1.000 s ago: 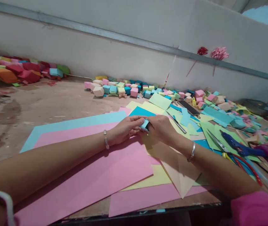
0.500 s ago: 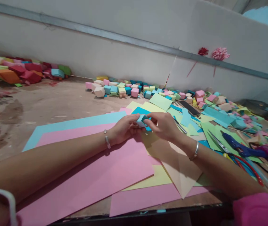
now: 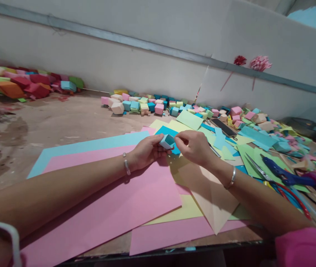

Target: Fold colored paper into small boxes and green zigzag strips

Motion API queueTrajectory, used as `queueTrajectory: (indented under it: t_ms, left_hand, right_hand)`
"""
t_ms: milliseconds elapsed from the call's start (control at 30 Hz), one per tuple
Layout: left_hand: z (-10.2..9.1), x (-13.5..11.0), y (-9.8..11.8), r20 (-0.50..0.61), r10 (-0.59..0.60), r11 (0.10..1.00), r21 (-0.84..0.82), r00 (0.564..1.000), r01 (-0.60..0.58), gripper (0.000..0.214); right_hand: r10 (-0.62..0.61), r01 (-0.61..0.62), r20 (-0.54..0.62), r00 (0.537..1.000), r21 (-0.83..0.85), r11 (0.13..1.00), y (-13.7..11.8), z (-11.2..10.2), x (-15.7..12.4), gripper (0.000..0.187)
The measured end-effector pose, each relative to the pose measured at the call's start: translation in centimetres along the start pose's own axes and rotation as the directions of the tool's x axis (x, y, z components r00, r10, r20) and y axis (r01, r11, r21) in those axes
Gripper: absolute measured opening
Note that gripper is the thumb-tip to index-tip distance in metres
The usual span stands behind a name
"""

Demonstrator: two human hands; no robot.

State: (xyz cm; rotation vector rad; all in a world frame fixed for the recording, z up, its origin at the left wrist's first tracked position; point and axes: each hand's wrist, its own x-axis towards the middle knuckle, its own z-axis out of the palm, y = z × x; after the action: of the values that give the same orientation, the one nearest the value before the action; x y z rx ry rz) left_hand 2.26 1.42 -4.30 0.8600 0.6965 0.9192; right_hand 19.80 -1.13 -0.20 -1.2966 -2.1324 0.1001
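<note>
Light-blue paper box (image 3: pixel 165 142): grasped in left hand (image 3: pixel 146 151). Right hand (image 3: pixel 193 146), curled just beside it, has drawn back, exposing the open end; right-hand grip cannot be determined.

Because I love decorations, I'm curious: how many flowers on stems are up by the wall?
2. A red flower is at the rail on the upper right; a pink flower is just right of it. Others could be hidden elsewhere.
</note>
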Motion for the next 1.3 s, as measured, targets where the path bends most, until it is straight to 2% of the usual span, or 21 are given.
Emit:
queueTrajectory:
  t_ms: [100,233,367,533,633,767,833,867,900,967,1033,1100,1133,1200,1300]
  left_hand:
    - [0.0,-0.1,0.0,0.044,0.019,0.999,0.039,0.999,-0.021,0.018]
    - [-0.1,-0.3,-0.1,0.116,0.039,0.993,0.109,0.992,-0.052,0.021]
    - [0.0,-0.6,-0.2,0.136,0.042,0.985,0.16,0.99,-0.064,0.025]
    - [0.0,-0.7,-0.2,0.122,0.063,0.981,0.176,0.991,-0.084,0.028]
    - [0.0,-0.8,-0.2,0.115,0.082,0.975,0.198,0.99,-0.103,0.029]
    - [0.3,-1.1,-0.1,0.174,0.122,0.922,0.343,0.977,-0.177,0.035]
    - [0.6,-1.3,0.2,0.17,0.26,0.825,0.472,0.951,-0.31,0.039]
    - [0.6,-1.4,0.3,0.173,0.355,0.736,0.555,0.919,-0.388,0.041]
    - [0.7,-1.5,0.4,0.194,0.453,0.614,0.639,0.87,-0.462,0.045]
    - [0.6,-1.6,0.5,0.303,0.594,0.313,0.766,0.745,-0.562,0.058]
    - [0.5,-1.5,0.4,0.445,0.636,0.044,0.794,0.63,-0.606,0.071]
    - [0.2,-1.5,0.2,0.543,0.616,-0.121,0.781,0.57,-0.613,0.065]
    - [0.1,-1.4,0.2,0.565,0.603,-0.163,0.778,0.563,-0.606,0.057]
    - [-0.1,-1.2,0.2,0.557,0.598,-0.178,0.794,0.577,-0.582,0.046]
    - [-0.5,-0.6,0.7,0.428,0.665,-0.077,0.854,0.612,-0.514,0.042]
  right_hand:
    - [-0.023,0.029,0.041,0.999,-0.149,0.988,-0.2,0.0,-0.1,0.027]
    - [-0.005,0.037,0.088,0.996,-0.365,0.93,-0.3,0.1,-0.2,0.025]
    - [-0.017,0.06,0.092,0.996,-0.489,0.87,-0.3,0.2,-0.2,0.021]
    - [-0.13,0.148,0.072,0.989,-0.501,0.853,-0.3,0.1,-0.3,0.026]
    - [-0.224,0.201,0.01,0.975,-0.483,0.852,-0.2,0.1,-0.4,0.023]
    - [-0.316,0.264,-0.055,0.947,-0.424,0.866,0.5,0.5,-0.2,0.027]
    - [-0.316,0.255,-0.097,0.944,-0.396,0.882,1.1,0.7,0.0,0.029]
    - [-0.3,0.235,-0.117,0.947,-0.385,0.893,1.4,0.8,0.2,0.028]
    - [-0.277,0.212,-0.131,0.952,-0.373,0.903,1.7,0.8,0.3,0.026]
    - [-0.226,0.168,-0.138,0.964,-0.339,0.926,2.0,1.0,0.4,0.024]
    - [-0.185,0.141,-0.123,0.975,-0.297,0.944,2.0,1.3,0.3,0.024]
    - [-0.17,0.141,-0.096,0.981,-0.251,0.958,1.6,1.7,0.0,0.025]
    - [-0.171,0.151,-0.079,0.982,-0.216,0.965,1.4,1.8,-0.1,0.025]
    - [-0.17,0.162,-0.068,0.983,-0.108,0.981,1.1,1.9,-0.2,0.023]
    - [-0.064,0.082,-0.196,0.979,0.086,0.993,1.8,2.1,0.2,0.026]
